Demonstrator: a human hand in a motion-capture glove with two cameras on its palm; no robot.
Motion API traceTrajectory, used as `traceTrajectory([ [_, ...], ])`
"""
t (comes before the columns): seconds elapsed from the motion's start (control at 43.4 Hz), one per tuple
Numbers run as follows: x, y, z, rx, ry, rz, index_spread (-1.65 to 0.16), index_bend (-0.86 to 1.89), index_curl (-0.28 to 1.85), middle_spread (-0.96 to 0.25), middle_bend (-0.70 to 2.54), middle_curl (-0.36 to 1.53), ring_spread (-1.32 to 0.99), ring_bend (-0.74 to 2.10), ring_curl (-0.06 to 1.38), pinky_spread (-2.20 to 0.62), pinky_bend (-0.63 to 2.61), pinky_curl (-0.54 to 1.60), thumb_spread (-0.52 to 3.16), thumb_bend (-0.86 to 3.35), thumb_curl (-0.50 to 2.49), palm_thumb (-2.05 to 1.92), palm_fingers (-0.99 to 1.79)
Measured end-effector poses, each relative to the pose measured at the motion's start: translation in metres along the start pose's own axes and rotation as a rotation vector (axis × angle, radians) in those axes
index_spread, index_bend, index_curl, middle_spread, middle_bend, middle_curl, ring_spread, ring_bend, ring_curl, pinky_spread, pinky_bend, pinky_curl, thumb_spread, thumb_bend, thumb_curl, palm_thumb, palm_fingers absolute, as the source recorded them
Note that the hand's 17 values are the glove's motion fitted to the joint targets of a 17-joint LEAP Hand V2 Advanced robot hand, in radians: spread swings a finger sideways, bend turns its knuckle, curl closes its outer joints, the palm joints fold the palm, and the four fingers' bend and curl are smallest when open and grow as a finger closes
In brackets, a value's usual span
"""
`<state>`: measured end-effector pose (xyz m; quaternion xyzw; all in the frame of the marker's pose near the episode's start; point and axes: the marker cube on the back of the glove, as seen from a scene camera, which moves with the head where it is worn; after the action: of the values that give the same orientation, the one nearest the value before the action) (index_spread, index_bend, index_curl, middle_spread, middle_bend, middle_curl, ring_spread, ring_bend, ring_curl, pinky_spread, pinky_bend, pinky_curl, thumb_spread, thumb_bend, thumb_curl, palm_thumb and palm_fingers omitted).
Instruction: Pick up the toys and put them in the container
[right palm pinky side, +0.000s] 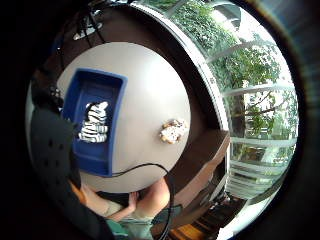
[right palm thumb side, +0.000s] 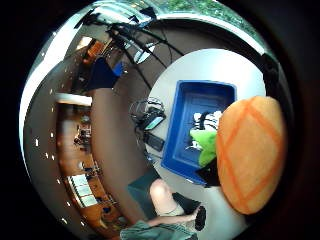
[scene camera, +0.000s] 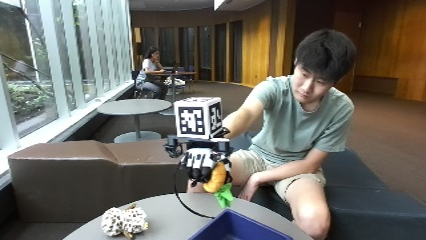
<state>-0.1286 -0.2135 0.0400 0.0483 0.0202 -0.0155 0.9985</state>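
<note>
From outside, we see a person seated behind a round table (scene camera: 166, 220), with the gloved right hand (scene camera: 203, 162) raised above the table's near side. Its fingers (scene camera: 194, 167) curl down around an orange toy (scene camera: 215, 178) whose green leaves (scene camera: 224, 195) hang below the hand, just over the corner of a blue bin (scene camera: 233, 230). A spotted toy (scene camera: 124, 221) lies on the table, well apart from the bin. The bare hand rests by the person's knee.

From the little-finger side, we look down on the table (right palm pinky side: 150, 95). The bin (right palm pinky side: 95, 120) sits near one edge, and a zebra toy (right palm pinky side: 95, 122) lies inside it. The spotted toy (right palm pinky side: 173, 131) lies on the bare tabletop near the opposite edge. We cannot see the fingers here.

From the thumb side, the orange toy (right palm thumb side: 250, 152) fills much of the view, close to the palm, with its leaves (right palm thumb side: 206, 145) pointing toward the bin (right palm thumb side: 182, 125). The zebra toy (right palm thumb side: 212, 120) shows partly behind the leaves, inside the bin.
</note>
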Motion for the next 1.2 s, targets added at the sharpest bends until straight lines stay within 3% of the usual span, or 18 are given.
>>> traceTrajectory([
  [0.484, -0.105, -0.006, 0.029, -0.003, -0.012, -0.075, -0.41, 0.94, 1.05, -0.24, 1.31, 0.87, -0.38, 1.51, 0.78, -0.39, 1.3, 0.65, 0.07, 0.02, 1.08, 0.72, 0.81],
  [0.829, -0.098, -0.014, 0.041, -0.158, 0.047, 0.072, -0.43, 0.76, 1.14, -0.24, 1.22, 0.89, -0.37, 1.49, 0.76, -0.38, 1.37, 0.65, 0.13, -0.02, 1.11, 0.7, 0.62],
  [0.968, -0.1, -0.01, 0.05, -0.261, 0.052, 0.107, -0.38, 0.41, 1.05, -0.24, 0.85, 0.79, -0.33, 1.42, 0.73, -0.34, 1.44, 0.64, 0.41, -0.03, 1.1, 0.61, 0.02],
  [0.991, -0.101, -0.009, 0.051, -0.283, 0.053, 0.105, -0.36, 0.35, 1.02, -0.2, 0.71, 0.75, -0.3, 1.29, 0.71, -0.3, 1.43, 0.64, 0.48, -0.04, 1.09, 0.58, -0.35],
  [1.06, -0.104, -0.007, 0.049, -0.325, 0.048, 0.092, -0.31, 0.18, 0.9, -0.08, 0.44, 0.64, -0.19, 0.94, 0.61, -0.17, 1.42, 0.6, 0.67, -0.07, 1.01, 0.45, -0.71],
  [1.083, -0.104, -0.006, 0.046, -0.331, 0.043, 0.088, -0.29, 0.13, 0.87, -0.06, 0.37, 0.61, -0.16, 0.86, 0.59, -0.15, 1.41, 0.59, 0.72, -0.06, 0.99, 0.42, -0.71],
  [1.106, -0.105, -0.005, 0.042, -0.332, 0.037, 0.083, -0.28, 0.12, 0.84, -0.05, 0.35, 0.6, -0.15, 0.85, 0.58, -0.13, 1.39, 0.57, 0.77, -0.04, 0.98, 0.43, -0.55],
  [1.129, -0.105, -0.004, 0.036, -0.328, 0.03, 0.078, -0.26, 0.07, 0.8, -0.02, 0.26, 0.57, -0.12, 0.72, 0.53, -0.1, 1.36, 0.56, 0.82, -0.06, 0.95, 0.38, -0.71],
  [1.198, -0.103, 0.004, 0.017, -0.275, 0.012, 0.059, -0.22, 0.01, 0.7, 0.03, 0.15, 0.52, -0.07, 0.57, 0.47, -0.05, 1.29, 0.52, 0.93, -0.06, 0.88, 0.3, -0.65],
])
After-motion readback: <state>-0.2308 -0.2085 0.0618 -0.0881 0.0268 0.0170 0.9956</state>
